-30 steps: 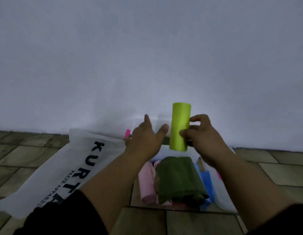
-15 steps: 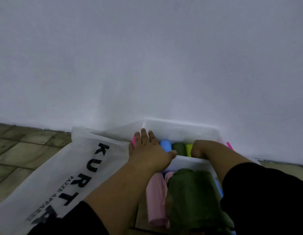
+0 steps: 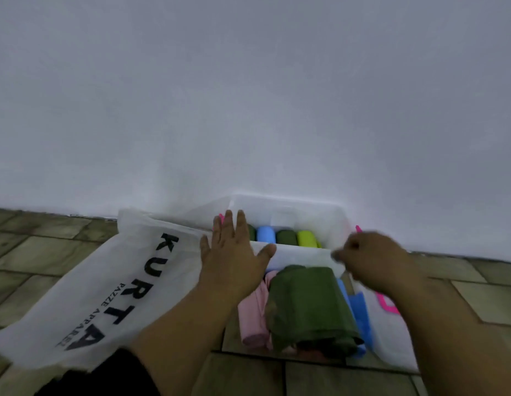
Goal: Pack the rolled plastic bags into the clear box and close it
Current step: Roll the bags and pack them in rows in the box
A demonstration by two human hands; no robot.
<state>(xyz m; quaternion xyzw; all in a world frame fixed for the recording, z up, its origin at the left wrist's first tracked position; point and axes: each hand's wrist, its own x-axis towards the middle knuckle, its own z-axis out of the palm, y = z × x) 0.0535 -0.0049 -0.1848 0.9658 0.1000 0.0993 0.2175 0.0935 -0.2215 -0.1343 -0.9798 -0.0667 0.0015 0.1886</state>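
The box (image 3: 291,202) sits open on the floor (image 3: 48,252) against the wall (image 3: 248,110). A row of rolls (image 3: 287,236) lies side by side in it: blue, dark green, lime, and one more half hidden behind fingers. The left hand (image 3: 234,261) is spread flat with straight fingers over the box's near left corner. The right hand (image 3: 371,261) hovers at the near right corner, curled and blurred, and I cannot tell whether it pinches anything. Just in front of the box lies a pile (image 3: 308,304) of loosely folded green, pink and blue bags, not yet packed. That pile looks like the main risk, since slack plastic springs open, so a bag dropped in unrolled could ride above the rim and stop the box from closing. The light box could also skid or tip if the left hand leans on one corner. The white bag (image 3: 105,281) touches the box's left side and might get caught under the lid. What seems to be the lid (image 3: 391,332) lies right of the pile, partly under the right arm, where it could be knocked.
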